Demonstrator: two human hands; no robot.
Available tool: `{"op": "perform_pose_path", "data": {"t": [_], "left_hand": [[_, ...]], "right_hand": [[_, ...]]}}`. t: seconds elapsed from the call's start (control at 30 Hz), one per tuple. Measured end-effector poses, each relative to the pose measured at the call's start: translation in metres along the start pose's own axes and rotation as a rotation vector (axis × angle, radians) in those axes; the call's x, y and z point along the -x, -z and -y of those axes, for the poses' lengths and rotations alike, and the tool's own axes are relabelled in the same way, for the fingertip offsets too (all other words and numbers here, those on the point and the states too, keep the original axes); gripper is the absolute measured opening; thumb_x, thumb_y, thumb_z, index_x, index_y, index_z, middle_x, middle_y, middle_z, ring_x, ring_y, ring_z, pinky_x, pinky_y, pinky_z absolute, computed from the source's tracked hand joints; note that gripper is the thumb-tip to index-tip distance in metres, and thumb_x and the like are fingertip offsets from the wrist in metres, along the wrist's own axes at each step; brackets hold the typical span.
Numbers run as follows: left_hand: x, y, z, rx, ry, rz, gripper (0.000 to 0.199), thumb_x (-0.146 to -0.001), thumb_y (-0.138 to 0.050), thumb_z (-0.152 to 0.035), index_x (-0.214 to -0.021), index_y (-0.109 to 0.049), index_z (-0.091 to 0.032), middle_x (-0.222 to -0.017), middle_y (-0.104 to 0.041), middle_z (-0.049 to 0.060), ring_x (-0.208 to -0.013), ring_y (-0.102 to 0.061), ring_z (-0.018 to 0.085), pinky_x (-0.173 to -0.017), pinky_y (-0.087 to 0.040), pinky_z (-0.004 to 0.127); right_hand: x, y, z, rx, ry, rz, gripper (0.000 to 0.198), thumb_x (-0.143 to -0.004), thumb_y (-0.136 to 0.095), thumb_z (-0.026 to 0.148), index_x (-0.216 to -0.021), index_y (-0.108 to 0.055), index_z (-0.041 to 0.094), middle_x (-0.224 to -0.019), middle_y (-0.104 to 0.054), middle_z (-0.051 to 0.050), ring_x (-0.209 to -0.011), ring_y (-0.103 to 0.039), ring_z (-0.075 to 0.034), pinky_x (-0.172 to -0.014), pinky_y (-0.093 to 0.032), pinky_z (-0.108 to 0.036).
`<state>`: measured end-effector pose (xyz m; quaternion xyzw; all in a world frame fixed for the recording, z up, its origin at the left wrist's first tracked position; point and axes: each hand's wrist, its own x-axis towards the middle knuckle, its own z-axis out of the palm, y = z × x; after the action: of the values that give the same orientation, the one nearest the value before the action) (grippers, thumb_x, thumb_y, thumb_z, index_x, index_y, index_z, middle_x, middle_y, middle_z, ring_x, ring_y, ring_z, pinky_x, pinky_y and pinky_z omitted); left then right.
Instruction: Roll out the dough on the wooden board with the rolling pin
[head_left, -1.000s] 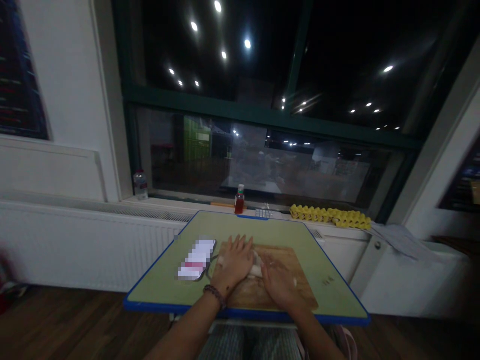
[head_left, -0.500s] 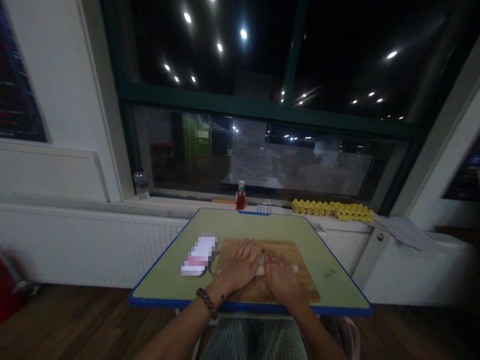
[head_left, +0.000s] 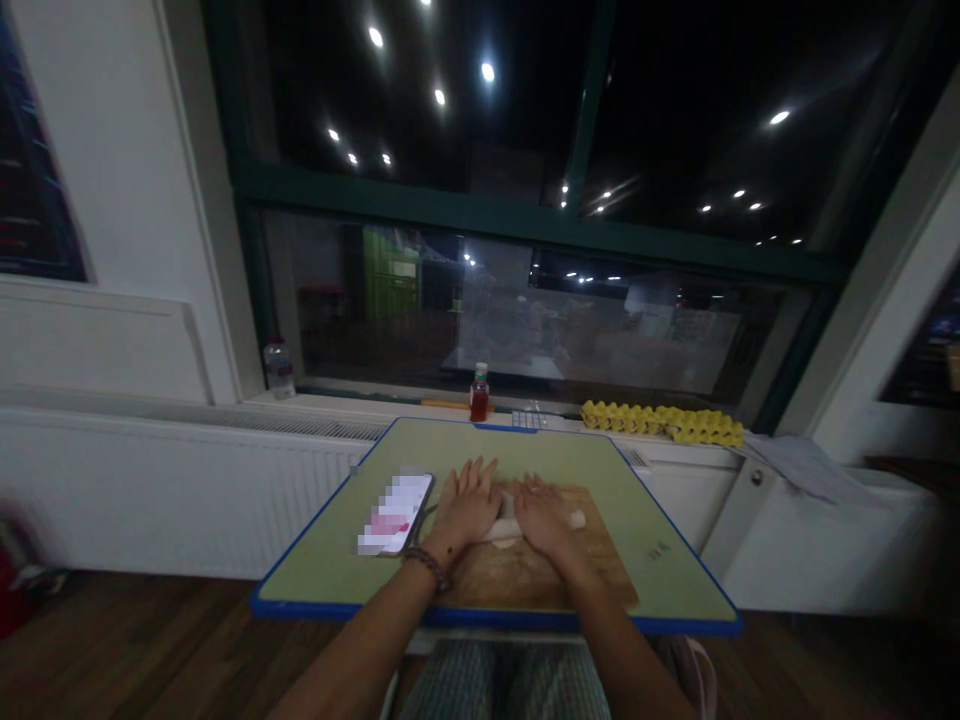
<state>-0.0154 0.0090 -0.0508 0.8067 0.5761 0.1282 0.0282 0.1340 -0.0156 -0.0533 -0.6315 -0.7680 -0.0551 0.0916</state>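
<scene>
A pale rolling pin (head_left: 495,530) lies across a wooden cutting board (head_left: 525,590), and a thin edge of what looks like dough (head_left: 507,544) shows just below it. My left hand (head_left: 466,508) rests on the pin's left part, palm down, fingers stretched forward and spread. Farther right on the same pin lies my right hand (head_left: 544,515), also palm down, its fingers extended and slightly blurred. Both hands hide much of the pin and whatever is under it. A beaded bracelet (head_left: 427,567) circles my left wrist.
A phone (head_left: 396,512) with a lit, pixelated screen lies left of the board on the blue-edged table (head_left: 315,560). On the sill behind stand a red-filled bottle (head_left: 479,394), a yellow egg tray (head_left: 660,422) and a clear bottle (head_left: 278,368).
Both hands have slid forward, away from me, over the board with the rolling pin under them. The fingers of my left hand are spread wider. A bit of dough now shows below the pin.
</scene>
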Motion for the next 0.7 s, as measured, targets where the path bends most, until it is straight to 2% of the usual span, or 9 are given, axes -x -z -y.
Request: {"op": "perform_pose_path", "data": {"t": [0.13,0.27,0.4,0.5,0.6,0.7], "left_hand": [[0.002,-0.002,-0.001,-0.051,-0.021,0.009,0.058,-0.096,-0.027,-0.034,-0.152,-0.027,-0.017,-0.160,-0.021,0.013,-0.148,-0.015,0.030,-0.117,-0.011,0.055],[0.022,-0.009,-0.007,-0.085,-0.151,-0.023,0.055,-0.096,-0.025,-0.028,-0.149,-0.033,-0.017,-0.159,-0.026,0.011,-0.147,-0.017,0.027,-0.118,-0.012,0.052],[0.036,-0.011,-0.010,-0.088,-0.241,-0.069,0.053,-0.097,-0.022,-0.029,-0.148,-0.036,-0.019,-0.158,-0.030,0.010,-0.147,-0.017,0.026,-0.119,-0.011,0.049],[0.029,-0.010,-0.008,-0.079,-0.221,-0.038,0.054,-0.097,-0.023,-0.030,-0.149,-0.034,-0.020,-0.158,-0.030,0.010,-0.147,-0.019,0.026,-0.119,-0.014,0.049],[0.013,-0.007,-0.004,-0.074,-0.127,-0.002,0.057,-0.095,-0.027,-0.031,-0.151,-0.030,-0.020,-0.158,-0.028,0.010,-0.147,-0.019,0.028,-0.117,-0.016,0.053],[0.001,-0.003,-0.002,-0.092,-0.031,-0.081,0.060,-0.094,-0.031,-0.034,-0.151,-0.029,-0.019,-0.159,-0.024,0.012,-0.148,-0.016,0.030,-0.117,-0.011,0.057]], "right_hand": [[0.003,-0.002,0.000,0.020,0.023,-0.009,0.049,-0.095,-0.028,0.016,-0.137,-0.052,0.010,-0.143,-0.048,-0.016,-0.137,-0.040,-0.024,-0.114,-0.027,-0.043],[0.029,-0.001,0.002,-0.016,0.055,-0.076,0.051,-0.095,-0.027,0.019,-0.139,-0.049,0.008,-0.145,-0.046,-0.016,-0.139,-0.037,-0.023,-0.116,-0.025,-0.041],[0.044,-0.001,0.003,-0.042,0.012,-0.057,0.052,-0.096,-0.022,0.021,-0.140,-0.048,0.007,-0.146,-0.045,-0.016,-0.138,-0.038,-0.023,-0.114,-0.027,-0.043],[0.033,-0.003,0.003,-0.033,0.027,-0.042,0.051,-0.096,-0.024,0.019,-0.138,-0.050,0.009,-0.143,-0.048,-0.016,-0.138,-0.039,-0.023,-0.115,-0.026,-0.043],[0.010,0.000,0.004,-0.030,0.022,-0.008,0.048,-0.096,-0.029,0.019,-0.137,-0.052,0.011,-0.144,-0.047,-0.016,-0.139,-0.038,-0.023,-0.116,-0.023,-0.043],[-0.011,0.005,0.006,-0.051,-0.024,0.082,0.049,-0.095,-0.029,0.019,-0.139,-0.050,0.010,-0.147,-0.042,-0.016,-0.140,-0.034,-0.024,-0.116,-0.022,-0.044]]}}
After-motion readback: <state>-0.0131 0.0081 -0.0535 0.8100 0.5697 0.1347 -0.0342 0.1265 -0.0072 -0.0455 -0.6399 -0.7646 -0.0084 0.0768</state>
